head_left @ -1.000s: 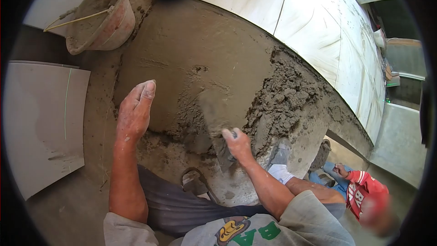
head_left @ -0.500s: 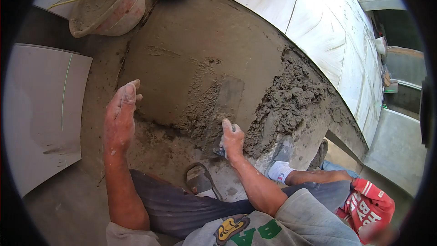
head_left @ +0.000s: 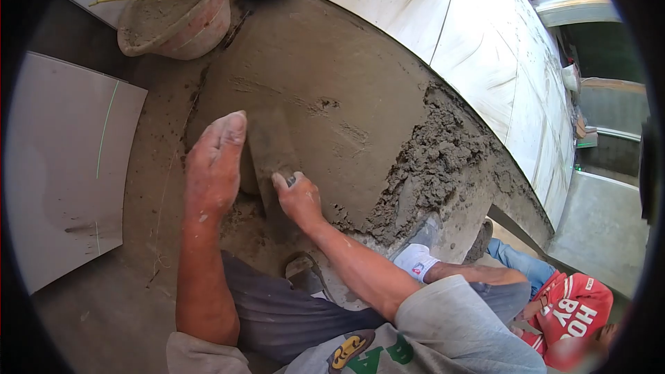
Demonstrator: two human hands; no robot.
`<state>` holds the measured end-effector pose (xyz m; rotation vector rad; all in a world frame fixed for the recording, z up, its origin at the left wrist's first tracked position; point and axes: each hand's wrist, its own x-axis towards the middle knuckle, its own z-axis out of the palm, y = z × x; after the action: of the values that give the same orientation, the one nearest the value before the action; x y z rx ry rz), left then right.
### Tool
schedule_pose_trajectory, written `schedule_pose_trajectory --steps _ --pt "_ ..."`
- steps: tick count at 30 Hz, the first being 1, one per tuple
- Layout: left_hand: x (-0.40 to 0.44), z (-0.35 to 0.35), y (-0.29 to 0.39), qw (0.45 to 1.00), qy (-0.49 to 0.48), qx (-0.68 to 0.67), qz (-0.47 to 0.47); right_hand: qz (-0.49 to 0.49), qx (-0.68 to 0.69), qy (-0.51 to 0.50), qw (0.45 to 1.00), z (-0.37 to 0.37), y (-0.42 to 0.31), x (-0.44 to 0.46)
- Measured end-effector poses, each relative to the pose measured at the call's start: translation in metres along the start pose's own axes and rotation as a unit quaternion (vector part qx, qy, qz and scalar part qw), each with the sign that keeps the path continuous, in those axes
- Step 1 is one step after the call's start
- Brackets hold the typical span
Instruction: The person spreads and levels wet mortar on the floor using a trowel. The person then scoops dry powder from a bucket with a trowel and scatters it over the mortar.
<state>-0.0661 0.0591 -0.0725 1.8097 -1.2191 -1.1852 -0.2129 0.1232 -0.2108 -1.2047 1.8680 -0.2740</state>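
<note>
My right hand (head_left: 299,199) is closed round the handle of a flat trowel (head_left: 271,145), whose long blade lies on smoothed grey mortar (head_left: 325,48). Just left of the blade is my left hand (head_left: 216,159), raised with its fingers stretched and held side by side, nothing visible in it. Rough, lumpy mortar (head_left: 429,159) lies to the right of the smooth part. A small pit and some scraped marks show in the smooth surface above and right of the trowel.
A mortar-caked bucket (head_left: 187,31) stands at upper left. Large white tiles (head_left: 478,48) border the mortar; a pale panel (head_left: 69,166) lies left. A person in a red top (head_left: 571,312) is at lower right, near my shoe (head_left: 422,232).
The trowel and my right hand have swept left across the mortar, flattening the rough patch there. My left hand moved left, then back right. The person in red has shifted at lower right.
</note>
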Motion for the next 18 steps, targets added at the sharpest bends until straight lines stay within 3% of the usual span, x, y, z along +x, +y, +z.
schedule_pose_trajectory --steps 4,6,7,9,12,18 --pt "0.000 0.004 0.007 1.000 -0.013 0.010 -0.010 -0.111 -0.138 -0.060 0.982 -0.034 0.020 -0.046" --pt "0.000 0.002 0.008 0.999 -0.011 0.007 -0.031 -0.221 -0.282 -0.080 0.930 -0.037 0.051 -0.051" --pt "0.001 0.002 0.006 0.999 -0.011 0.009 -0.029 -0.222 -0.280 -0.078 0.931 -0.040 0.063 -0.042" --pt "0.000 0.004 0.001 1.000 -0.013 0.001 -0.025 -0.337 -0.361 -0.029 0.869 -0.043 0.077 -0.019" --pt "0.001 0.003 0.003 0.999 -0.010 0.009 -0.035 -0.381 -0.376 -0.027 0.844 -0.046 0.069 0.003" --pt "0.000 0.006 0.011 0.999 -0.007 0.008 -0.053 -0.359 -0.382 -0.042 0.851 -0.050 0.060 0.018"
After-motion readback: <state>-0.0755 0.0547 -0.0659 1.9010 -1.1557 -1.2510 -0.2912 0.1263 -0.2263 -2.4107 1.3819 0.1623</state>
